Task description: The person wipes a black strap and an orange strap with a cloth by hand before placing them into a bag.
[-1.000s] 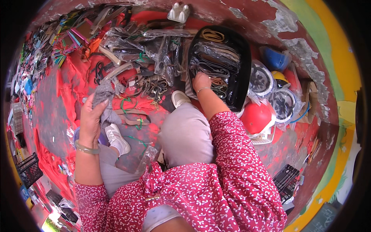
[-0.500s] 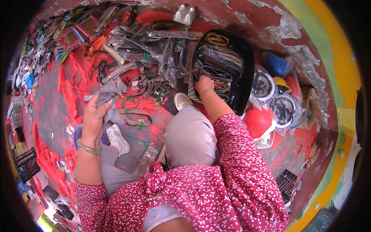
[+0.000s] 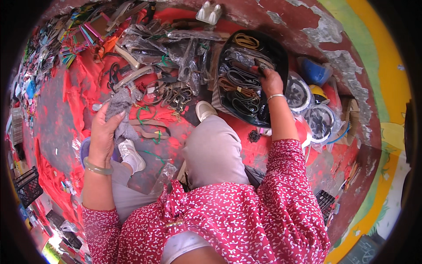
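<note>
A fuzzy grey cloth [image 3: 121, 115] is gripped in my left hand [image 3: 103, 132], hanging over the floor on the left. Coiled belts [image 3: 241, 90], black, brown and tan, some in clear plastic, lie in a black tub [image 3: 282, 53] in front of me. Over the tub's right side, my right hand [image 3: 271, 82] is closed on the dark end of a belt [image 3: 265, 66]; its fingers partly hide the grip. More plastic-wrapped belts [image 3: 189, 64] are piled left of the tub. Brown straps [image 3: 149, 127] lie near my left shoe.
Helmets, including a blue one [image 3: 314, 71], and round bagged items [image 3: 320, 123] stand right of the tub. Metal buckles [image 3: 178, 97] lie in a heap on the floor. A purple basin [image 3: 85, 149] is beside my left forearm. The peeling wall [image 3: 327, 31] bounds the far right.
My right hand has moved from the tub's near left side to its right side. The tub has shifted slightly, and its belts lie differently. My left hand still holds the cloth, slightly lower.
</note>
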The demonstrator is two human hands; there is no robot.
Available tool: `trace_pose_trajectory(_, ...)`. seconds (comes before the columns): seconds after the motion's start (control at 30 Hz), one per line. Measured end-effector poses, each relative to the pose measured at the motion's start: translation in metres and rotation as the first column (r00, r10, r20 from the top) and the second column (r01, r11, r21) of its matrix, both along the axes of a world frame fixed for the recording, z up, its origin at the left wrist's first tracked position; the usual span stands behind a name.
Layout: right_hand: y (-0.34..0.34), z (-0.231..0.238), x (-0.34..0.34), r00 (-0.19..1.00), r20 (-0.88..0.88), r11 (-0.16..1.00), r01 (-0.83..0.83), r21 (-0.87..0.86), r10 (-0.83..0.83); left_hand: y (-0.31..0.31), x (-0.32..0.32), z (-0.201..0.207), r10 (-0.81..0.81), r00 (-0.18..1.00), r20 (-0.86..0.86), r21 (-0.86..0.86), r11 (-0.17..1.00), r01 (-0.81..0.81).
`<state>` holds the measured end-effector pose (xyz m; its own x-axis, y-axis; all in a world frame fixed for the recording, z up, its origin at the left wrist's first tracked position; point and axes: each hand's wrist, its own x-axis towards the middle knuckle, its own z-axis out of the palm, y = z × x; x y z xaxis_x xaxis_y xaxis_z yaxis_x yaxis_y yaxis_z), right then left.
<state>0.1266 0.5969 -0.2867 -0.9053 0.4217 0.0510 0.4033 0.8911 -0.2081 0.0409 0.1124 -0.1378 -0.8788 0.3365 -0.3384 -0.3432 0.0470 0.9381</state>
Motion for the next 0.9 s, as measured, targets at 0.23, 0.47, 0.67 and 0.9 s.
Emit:
trace_pose_trajectory(0.23,-0.051,-0.085,0.019,0.982,0.183,0.971,-0.092,0.221,0.051,0.008,0.001,0.000,-0.024,1.000,-0.002,-0.007,1.000,0.024)
trace_pose_trajectory(0.47,-0.050,-0.101,0.035,0.937,0.268,0.971,-0.238,0.030,0.222,0.009,0.002,-0.005,-0.044,0.999,0.002,-0.014,0.999,0.044)
trace_pose_trajectory(0.67,-0.044,-0.110,0.019,0.937,0.311,0.959,-0.220,0.179,0.157,0.010,0.001,-0.005,-0.039,0.999,0.019,-0.032,0.999,0.040)
trace_pose_trajectory(0.9,-0.064,-0.126,0.043,0.959,0.155,0.945,-0.266,0.190,0.239,0.014,0.005,-0.007,-0.030,1.000,0.000,-0.045,0.999,0.030)
